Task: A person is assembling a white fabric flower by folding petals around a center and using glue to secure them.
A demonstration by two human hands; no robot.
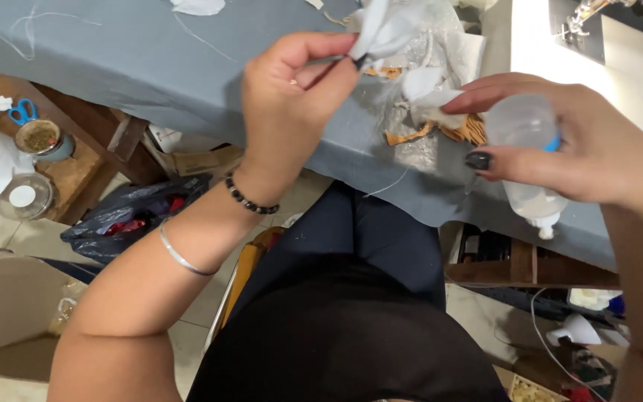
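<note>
My left hand (292,97) is raised over the edge of the grey-covered table (150,59) and pinches a small white piece of fabric (381,30) between thumb and fingertips. My right hand (574,141) holds a small translucent squeeze bottle (526,156) tipped downward, its white nozzle pointing toward the floor. Several white fabric scraps (429,93) and brown cut pieces (470,130) lie on a crinkled clear plastic sheet (440,45) between the two hands.
A low wooden stool (76,167) at left carries blue scissors (22,112), a small tin and a glass lid. A dark plastic bag (135,212) and a cardboard box (9,313) sit on the floor. A sewing machine (597,15) stands at the top right.
</note>
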